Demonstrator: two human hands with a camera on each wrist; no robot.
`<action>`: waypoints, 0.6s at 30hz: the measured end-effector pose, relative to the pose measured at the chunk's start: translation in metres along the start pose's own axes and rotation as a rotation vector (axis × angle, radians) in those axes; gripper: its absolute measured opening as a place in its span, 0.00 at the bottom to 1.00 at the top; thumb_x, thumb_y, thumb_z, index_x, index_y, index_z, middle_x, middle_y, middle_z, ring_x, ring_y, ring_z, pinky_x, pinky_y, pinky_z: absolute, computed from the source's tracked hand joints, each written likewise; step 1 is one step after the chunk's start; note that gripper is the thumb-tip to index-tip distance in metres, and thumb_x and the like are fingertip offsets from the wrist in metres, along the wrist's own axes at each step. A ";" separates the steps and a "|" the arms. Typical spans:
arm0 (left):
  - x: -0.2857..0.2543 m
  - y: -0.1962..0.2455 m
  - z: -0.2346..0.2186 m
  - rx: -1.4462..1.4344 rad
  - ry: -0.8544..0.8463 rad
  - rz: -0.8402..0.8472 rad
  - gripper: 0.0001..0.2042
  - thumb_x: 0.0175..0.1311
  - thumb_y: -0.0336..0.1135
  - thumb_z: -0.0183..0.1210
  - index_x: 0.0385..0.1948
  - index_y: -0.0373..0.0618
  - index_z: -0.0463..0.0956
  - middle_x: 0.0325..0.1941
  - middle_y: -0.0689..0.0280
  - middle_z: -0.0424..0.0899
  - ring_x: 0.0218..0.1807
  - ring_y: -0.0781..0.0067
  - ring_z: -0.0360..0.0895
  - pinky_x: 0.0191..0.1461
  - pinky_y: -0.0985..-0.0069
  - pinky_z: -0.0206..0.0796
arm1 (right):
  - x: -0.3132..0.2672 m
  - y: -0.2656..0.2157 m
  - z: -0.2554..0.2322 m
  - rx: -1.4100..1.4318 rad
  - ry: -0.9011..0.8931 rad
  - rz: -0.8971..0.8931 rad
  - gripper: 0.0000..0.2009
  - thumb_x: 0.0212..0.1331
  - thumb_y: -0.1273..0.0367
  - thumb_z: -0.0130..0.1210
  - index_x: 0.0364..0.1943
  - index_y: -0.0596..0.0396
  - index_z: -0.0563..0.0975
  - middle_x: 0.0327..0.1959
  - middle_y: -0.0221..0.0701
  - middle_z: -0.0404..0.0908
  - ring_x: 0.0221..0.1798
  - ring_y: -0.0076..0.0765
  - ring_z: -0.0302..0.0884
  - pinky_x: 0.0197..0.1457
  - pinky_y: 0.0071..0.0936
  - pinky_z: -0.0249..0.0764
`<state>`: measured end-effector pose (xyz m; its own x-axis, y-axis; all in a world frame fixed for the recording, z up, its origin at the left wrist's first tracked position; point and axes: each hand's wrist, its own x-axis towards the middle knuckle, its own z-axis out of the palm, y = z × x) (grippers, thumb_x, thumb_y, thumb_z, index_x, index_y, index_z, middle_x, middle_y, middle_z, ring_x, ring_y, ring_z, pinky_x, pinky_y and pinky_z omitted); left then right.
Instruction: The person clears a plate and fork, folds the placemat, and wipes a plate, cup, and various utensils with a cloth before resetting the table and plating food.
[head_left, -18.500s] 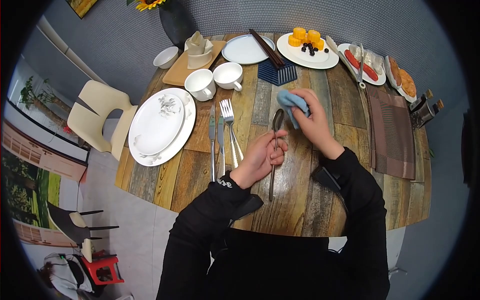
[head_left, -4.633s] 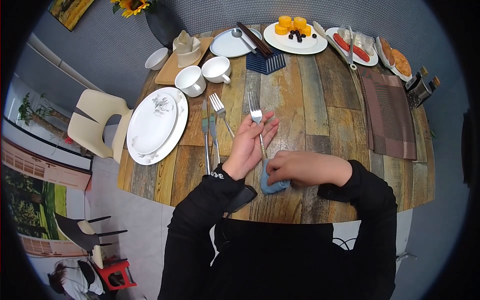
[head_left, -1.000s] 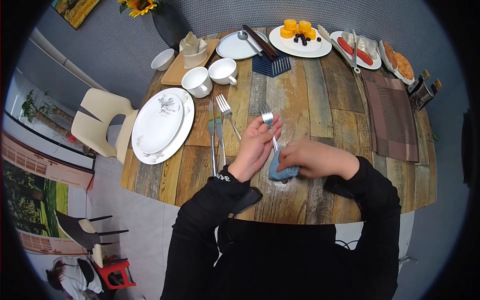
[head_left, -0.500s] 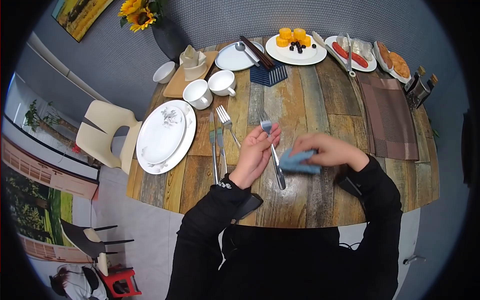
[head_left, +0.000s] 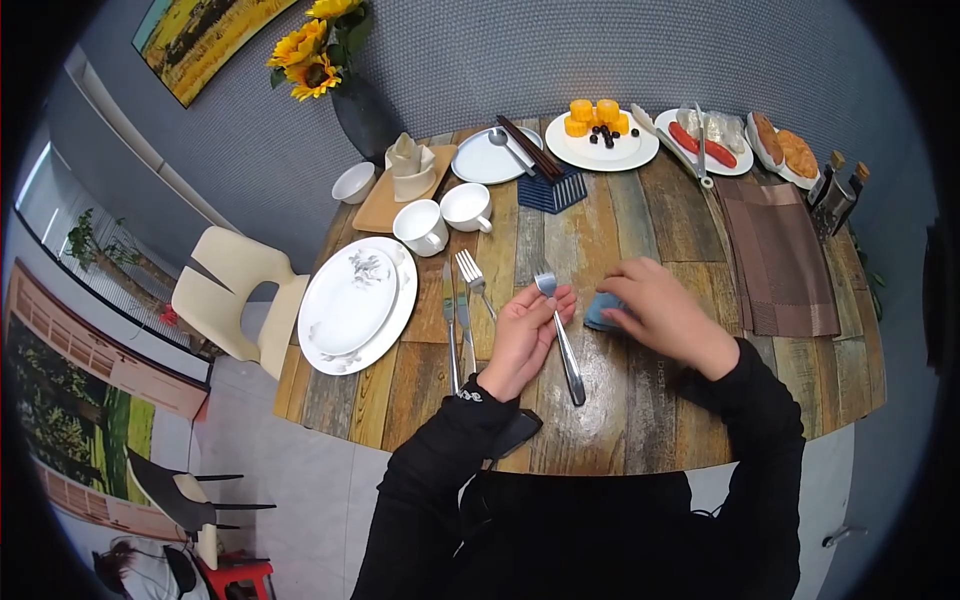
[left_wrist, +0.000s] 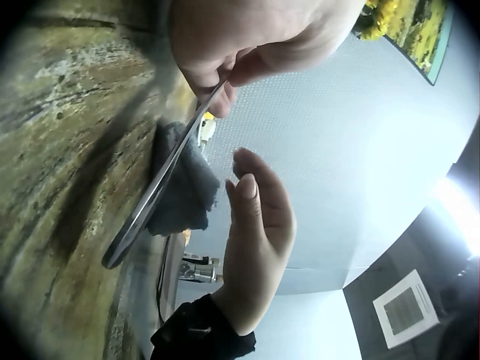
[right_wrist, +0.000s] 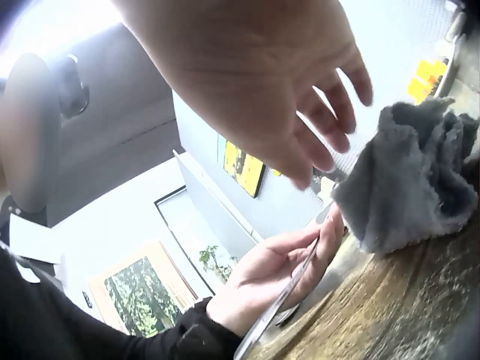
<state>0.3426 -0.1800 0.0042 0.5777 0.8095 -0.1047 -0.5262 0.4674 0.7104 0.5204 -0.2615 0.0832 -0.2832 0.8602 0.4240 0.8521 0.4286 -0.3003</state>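
Note:
My left hand [head_left: 522,342] pinches a metal fork [head_left: 570,368] near its neck, tines pointing away and handle slanting toward the table's front edge. In the left wrist view the fork's handle [left_wrist: 146,202] runs down from the thumb and fingers. A crumpled blue cloth [head_left: 600,312] lies on the table right of the fork. Over it is my right hand [head_left: 665,310]; in the right wrist view its fingers are spread and apart from the cloth [right_wrist: 409,180]. Left of my left hand lie a second fork [head_left: 471,269] and two table knives [head_left: 450,320].
Stacked plates [head_left: 405,330] and two white cups [head_left: 420,228] stand at left. Farther back are a wooden tray [head_left: 375,212], a plate with a spoon [head_left: 502,145] and chopsticks, and plates of food [head_left: 645,150]. A brown placemat [head_left: 780,260] lies at right.
Earlier a spoon was wiped; it now lies on the back plate. The right hand then wiped the fork's handle, drew the cloth off to the right and has now let it go.

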 end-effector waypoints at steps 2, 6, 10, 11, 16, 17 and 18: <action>0.001 0.006 0.000 -0.036 0.022 0.061 0.11 0.58 0.20 0.45 0.44 0.31 0.65 0.44 0.54 0.73 0.44 0.66 0.73 0.50 0.74 0.67 | 0.001 -0.015 0.005 0.028 -0.054 -0.014 0.12 0.47 0.67 0.54 0.36 0.57 0.73 0.33 0.37 0.73 0.40 0.43 0.69 0.41 0.33 0.66; 0.001 0.021 0.000 -0.068 0.066 0.176 0.11 0.58 0.20 0.45 0.42 0.30 0.66 0.42 0.55 0.73 0.43 0.67 0.72 0.51 0.74 0.67 | 0.003 -0.046 0.019 0.059 -0.213 -0.020 0.20 0.48 0.62 0.55 0.43 0.60 0.68 0.24 0.39 0.74 0.29 0.46 0.73 0.29 0.35 0.68; 0.002 0.029 -0.004 -0.074 0.140 0.274 0.10 0.57 0.20 0.45 0.41 0.31 0.65 0.40 0.57 0.73 0.41 0.68 0.73 0.51 0.73 0.68 | 0.010 -0.057 0.041 0.022 -0.296 -0.006 0.26 0.47 0.66 0.53 0.50 0.65 0.60 0.23 0.42 0.74 0.26 0.47 0.73 0.26 0.35 0.68; 0.003 0.030 -0.004 -0.072 0.138 0.273 0.10 0.57 0.20 0.45 0.41 0.31 0.65 0.40 0.57 0.73 0.41 0.68 0.73 0.51 0.73 0.68 | 0.012 -0.057 0.046 0.022 -0.293 -0.004 0.26 0.47 0.66 0.53 0.50 0.65 0.60 0.23 0.42 0.74 0.26 0.47 0.73 0.26 0.35 0.68; 0.003 0.035 0.001 -0.039 0.108 0.309 0.14 0.57 0.19 0.45 0.46 0.29 0.61 0.46 0.55 0.70 0.46 0.68 0.71 0.54 0.76 0.64 | 0.025 -0.052 0.048 0.018 -0.209 0.086 0.25 0.45 0.76 0.46 0.52 0.66 0.59 0.30 0.46 0.73 0.29 0.49 0.74 0.29 0.39 0.69; 0.002 0.037 0.003 -0.004 0.076 0.317 0.16 0.57 0.19 0.45 0.49 0.28 0.59 0.48 0.54 0.69 0.48 0.68 0.70 0.55 0.77 0.63 | 0.028 -0.047 0.047 0.014 -0.214 0.086 0.25 0.45 0.76 0.46 0.52 0.66 0.59 0.30 0.46 0.73 0.29 0.49 0.74 0.29 0.39 0.69; 0.002 0.037 0.002 -0.003 0.036 0.317 0.22 0.57 0.20 0.46 0.54 0.26 0.52 0.52 0.51 0.65 0.51 0.66 0.67 0.57 0.76 0.60 | 0.031 -0.041 0.046 0.073 -0.166 0.070 0.24 0.45 0.78 0.45 0.51 0.66 0.60 0.32 0.47 0.73 0.33 0.51 0.73 0.33 0.39 0.70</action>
<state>0.3258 -0.1618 0.0322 0.3619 0.9272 0.0968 -0.6786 0.1908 0.7093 0.4567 -0.2396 0.0690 -0.2984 0.9196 0.2553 0.8396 0.3802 -0.3880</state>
